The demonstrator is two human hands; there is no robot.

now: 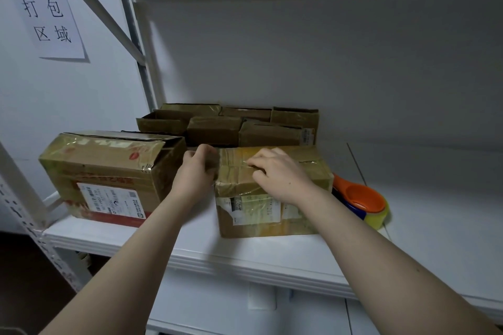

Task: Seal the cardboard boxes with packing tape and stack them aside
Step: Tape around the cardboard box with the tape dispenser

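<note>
step: likely sealing, tape on small box, shelf front | left hand grips its left end | right hand bent-fingered on top — pinching or pressing unclear | next: 2-hand lift — stack by rear boxes

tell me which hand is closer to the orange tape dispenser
Right. The right hand lies on top of the small box, which stands beside the orange tape dispenser; the left hand grips that box's opposite, left end, farther away.
</note>
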